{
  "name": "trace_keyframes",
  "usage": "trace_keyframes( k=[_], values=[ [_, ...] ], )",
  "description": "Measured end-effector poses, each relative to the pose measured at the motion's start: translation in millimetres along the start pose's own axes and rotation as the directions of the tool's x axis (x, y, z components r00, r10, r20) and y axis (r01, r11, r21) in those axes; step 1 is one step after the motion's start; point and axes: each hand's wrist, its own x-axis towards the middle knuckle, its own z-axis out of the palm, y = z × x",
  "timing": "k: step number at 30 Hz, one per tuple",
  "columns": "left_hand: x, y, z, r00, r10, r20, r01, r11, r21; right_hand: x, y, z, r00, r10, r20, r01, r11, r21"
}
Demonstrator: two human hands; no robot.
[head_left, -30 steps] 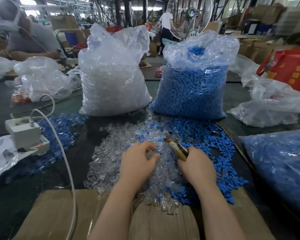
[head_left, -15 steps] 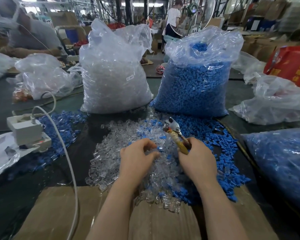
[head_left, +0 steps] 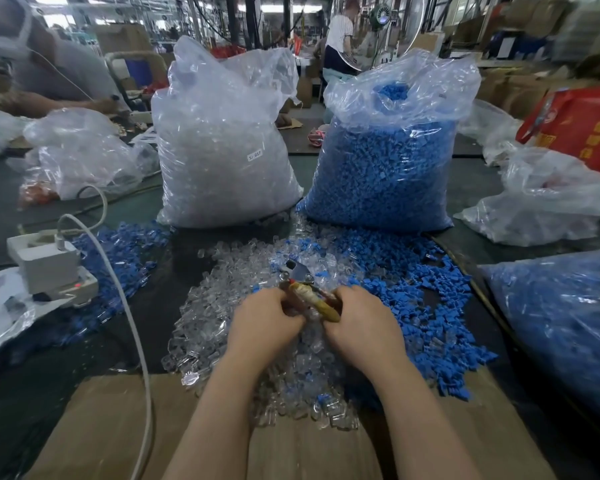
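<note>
A: Largest first: bag of clear parts (head_left: 222, 150) and bag of blue parts (head_left: 381, 168), upright, side by side at the far part of the table (head_left: 66, 358). In front, loose clear pieces (head_left: 215, 313) in a heap, with loose blue pieces (head_left: 413, 299) to the right.

B: And the pliers (head_left: 303, 285)?

A: Just above the clear heap, between both hands. Right hand (head_left: 364, 327) wrapped around the taped handles, fingers curled firmly. Left hand (head_left: 267, 323) also curled, close against the handles. Pinching a clear piece or only touching the tool, cannot tell.

B: Direction?

A: Long axis from the right palm away and a little to the left. Metal head at the far end, slightly raised; handles toward the body.

B: Handling?

A: Probably stiff, hard and rather heavy for the size, with the tape likely a help against slipping. Best taken at the handles, never at the head. Clear pieces likely light and smooth, easy to lose from the fingertips.
</note>
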Motion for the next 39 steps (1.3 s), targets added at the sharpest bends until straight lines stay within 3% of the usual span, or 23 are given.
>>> trace_keyframes(
  k=[6, 12, 19, 23, 26, 33, 34, 36, 38, 39],
  values=[
    [0, 2, 2, 0.996, 0.016, -0.093, -0.022, 0.997, -0.070, -1, -3, -2, 0.999, 0.022, -0.048, -0.020, 0.999, 0.047],
    [0, 2, 3, 0.989, 0.082, -0.122, -0.098, 0.987, -0.128, -1, 0, -7, 0.984, 0.108, -0.144, -0.074, 0.972, 0.222],
    [1, 6, 2, 0.974, 0.037, -0.222, -0.104, 0.948, -0.300, -1, 4, -13, 0.974, 0.149, -0.172, -0.121, 0.979, 0.165],
    [-3, 19, -1, 0.974, 0.024, -0.227, -0.155, 0.801, -0.578, 1, 1, -14, 0.992, 0.125, -0.023, -0.087, 0.805, 0.586],
    [-6, 27, -2, 0.982, 0.057, -0.182, -0.176, 0.642, -0.746, -2, -6, -15, 0.998, 0.067, 0.009, -0.051, 0.652, 0.757],
    [-10, 33, 2, 0.971, 0.109, -0.213, -0.234, 0.623, -0.746, -6, -3, -22, 0.996, 0.088, -0.016, -0.029, 0.486, 0.873],
    [-10, 34, 4, 0.971, 0.111, -0.211, -0.234, 0.619, -0.750, -5, -1, -23, 0.993, 0.112, -0.033, -0.029, 0.511, 0.859],
    [-10, 34, 6, 0.975, 0.092, -0.204, -0.217, 0.619, -0.754, -2, 8, -25, 0.971, 0.206, -0.122, -0.064, 0.713, 0.699],
    [-9, 32, 7, 0.981, 0.049, -0.187, -0.175, 0.633, -0.754, 1, 20, -28, 0.934, 0.286, -0.214, -0.213, 0.927, 0.310],
    [-8, 30, 7, 0.984, 0.035, -0.175, -0.157, 0.639, -0.753, 0, 25, -30, 0.916, 0.324, -0.237, -0.298, 0.944, 0.140]
  ],
)
